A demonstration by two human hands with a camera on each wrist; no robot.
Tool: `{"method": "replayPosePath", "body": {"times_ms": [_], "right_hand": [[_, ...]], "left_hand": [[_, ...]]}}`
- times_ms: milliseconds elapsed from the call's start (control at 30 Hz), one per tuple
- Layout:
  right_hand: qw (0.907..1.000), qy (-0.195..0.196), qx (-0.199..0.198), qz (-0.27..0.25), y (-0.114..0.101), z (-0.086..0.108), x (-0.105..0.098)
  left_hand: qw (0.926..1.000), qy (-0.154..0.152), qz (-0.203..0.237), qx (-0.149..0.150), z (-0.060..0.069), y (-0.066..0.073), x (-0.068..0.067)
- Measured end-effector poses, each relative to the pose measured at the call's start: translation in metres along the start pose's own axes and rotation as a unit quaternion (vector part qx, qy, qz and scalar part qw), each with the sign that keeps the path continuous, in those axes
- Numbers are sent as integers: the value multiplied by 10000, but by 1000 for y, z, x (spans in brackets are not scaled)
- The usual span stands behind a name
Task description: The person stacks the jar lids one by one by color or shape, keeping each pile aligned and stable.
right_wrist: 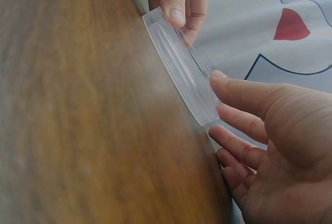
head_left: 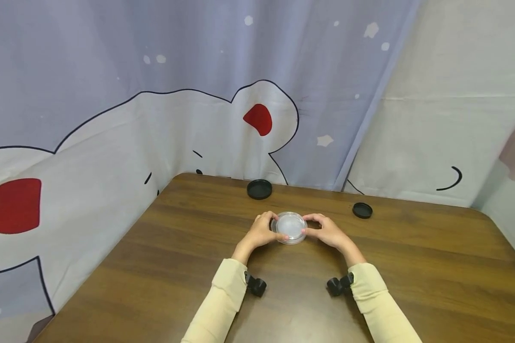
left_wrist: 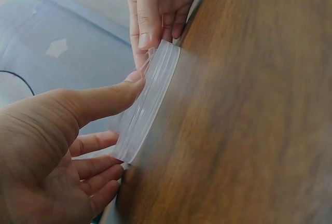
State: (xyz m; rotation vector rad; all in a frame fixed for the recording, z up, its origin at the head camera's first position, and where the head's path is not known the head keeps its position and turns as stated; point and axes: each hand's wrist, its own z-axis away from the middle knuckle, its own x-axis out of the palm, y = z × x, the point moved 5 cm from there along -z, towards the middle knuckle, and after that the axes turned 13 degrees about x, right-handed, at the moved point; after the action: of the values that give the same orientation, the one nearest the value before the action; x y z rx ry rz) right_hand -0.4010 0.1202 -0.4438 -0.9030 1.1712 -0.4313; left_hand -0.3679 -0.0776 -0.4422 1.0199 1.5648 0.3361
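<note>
A clear, round plastic container [head_left: 291, 239] sits on the wooden table in front of me, its ridged side wall showing in both wrist views. Over it lies a thin clear round lid [right_wrist: 196, 57], a little raised and tilted against the container's rim. My left hand [head_left: 260, 232] pinches the lid's left edge between thumb and fingers. From the opposite side, my right hand [head_left: 327, 232] pinches it the same way. The lower fingers of both hands spread near the table. How the fingertips touch the container below is partly hidden.
A larger black round shallow dish or lid [head_left: 259, 189] lies near the table's back edge. Further right is a smaller black one [head_left: 362, 210]. A patterned curtain [head_left: 176, 124] hangs directly behind the wooden table [head_left: 412, 267].
</note>
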Motion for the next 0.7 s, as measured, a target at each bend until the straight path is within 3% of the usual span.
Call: {"method": "replayPosePath", "body": {"times_ms": [700], "right_hand": [[9997, -19, 184, -147, 2, -1, 1]], "left_hand": [[10000, -1, 18, 87, 0, -1, 0]]}}
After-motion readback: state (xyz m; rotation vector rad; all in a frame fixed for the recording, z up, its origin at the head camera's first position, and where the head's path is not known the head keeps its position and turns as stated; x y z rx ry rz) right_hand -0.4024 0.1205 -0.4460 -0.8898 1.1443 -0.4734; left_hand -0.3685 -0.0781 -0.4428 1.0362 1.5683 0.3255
